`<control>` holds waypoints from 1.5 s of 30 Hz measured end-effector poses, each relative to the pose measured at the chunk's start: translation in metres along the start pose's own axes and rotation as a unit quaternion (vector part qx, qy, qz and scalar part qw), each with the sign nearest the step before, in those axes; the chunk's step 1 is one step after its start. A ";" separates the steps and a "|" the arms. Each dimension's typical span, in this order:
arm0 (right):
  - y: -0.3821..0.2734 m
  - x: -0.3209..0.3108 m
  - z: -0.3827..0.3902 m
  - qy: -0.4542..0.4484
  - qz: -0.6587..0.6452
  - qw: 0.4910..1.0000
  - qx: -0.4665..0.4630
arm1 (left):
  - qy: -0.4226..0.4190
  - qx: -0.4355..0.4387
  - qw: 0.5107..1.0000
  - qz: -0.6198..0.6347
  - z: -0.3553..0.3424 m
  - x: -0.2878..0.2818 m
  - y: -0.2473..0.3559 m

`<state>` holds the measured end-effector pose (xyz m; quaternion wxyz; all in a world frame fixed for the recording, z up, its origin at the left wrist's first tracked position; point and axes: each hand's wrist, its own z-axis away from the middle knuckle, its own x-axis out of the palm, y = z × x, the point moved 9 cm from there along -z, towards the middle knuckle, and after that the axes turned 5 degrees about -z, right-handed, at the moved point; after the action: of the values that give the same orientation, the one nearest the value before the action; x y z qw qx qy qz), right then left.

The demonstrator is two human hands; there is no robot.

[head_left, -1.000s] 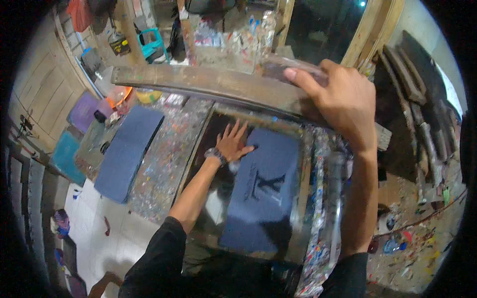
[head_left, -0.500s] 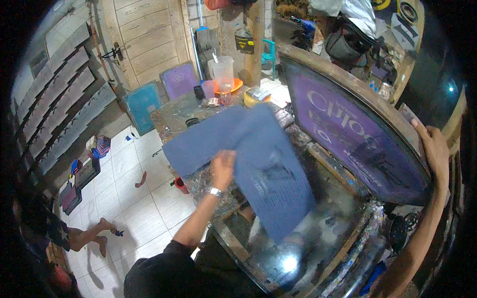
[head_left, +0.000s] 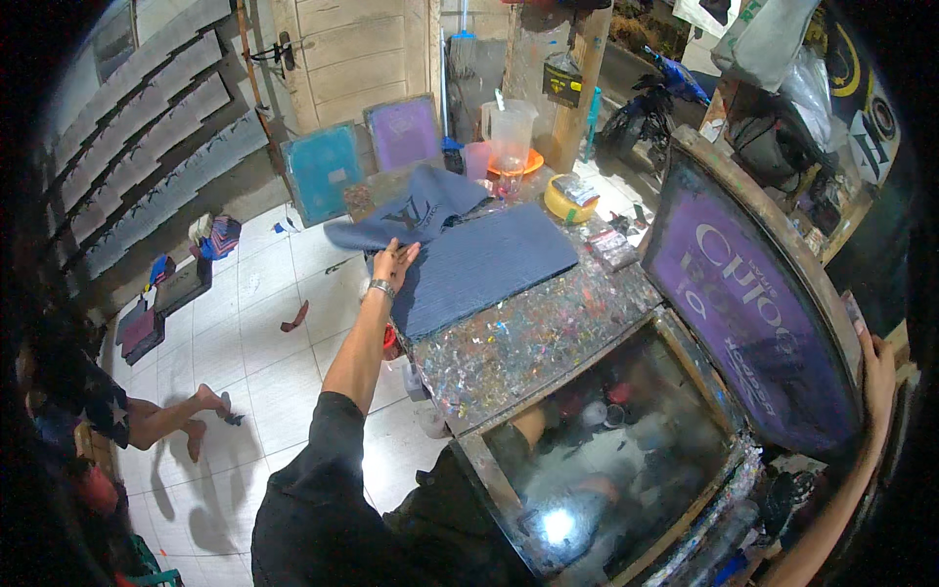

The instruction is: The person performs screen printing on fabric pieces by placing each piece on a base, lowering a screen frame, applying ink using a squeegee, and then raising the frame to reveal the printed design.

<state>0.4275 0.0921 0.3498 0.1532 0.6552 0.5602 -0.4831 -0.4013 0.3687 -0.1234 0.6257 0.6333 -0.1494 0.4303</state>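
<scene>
My left hand (head_left: 393, 269), with a wristwatch, pinches the near edge of a printed blue-grey fabric piece (head_left: 411, 210). That piece is curled and partly lifted above a flat stack of blue-grey fabric (head_left: 489, 264), its dark print facing up. My right hand (head_left: 877, 372) grips the outer edge of a raised screen-printing frame (head_left: 738, 284) at the right. The frame's purple mesh carries lettering and stands tilted up from its hinged side. Below it lies the glass printing bed (head_left: 626, 460), with a wooden border and a bright light reflected in it.
The paint-spattered table (head_left: 528, 342) also holds a clear pitcher (head_left: 511, 132), an orange plate (head_left: 533, 161) and a yellow tub (head_left: 570, 199). Teal (head_left: 323, 176) and purple screens (head_left: 406, 132) lean by the door. A person's legs (head_left: 176, 421) show on the floor at left.
My left hand has carried the printed fabric piece from over the glass bed left and away onto the fabric stack. My right hand still holds the raised frame. The view has shifted.
</scene>
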 end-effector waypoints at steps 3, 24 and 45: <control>0.002 -0.008 0.005 -0.002 0.000 1.000 0.007 | -0.083 0.012 0.994 -0.076 0.014 0.029 -0.010; -0.016 -0.008 -0.007 0.004 -0.026 1.000 -0.016 | -0.410 0.314 0.150 -0.843 0.135 0.171 -0.133; -0.044 -0.013 0.012 -0.070 0.052 0.996 -0.019 | -0.375 0.293 0.068 -0.877 0.148 0.186 -0.150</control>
<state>0.3842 0.0903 0.3697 0.2299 0.6450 0.5221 -0.5084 -0.1303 0.3235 -0.0637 0.1787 0.5184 0.4367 -0.7132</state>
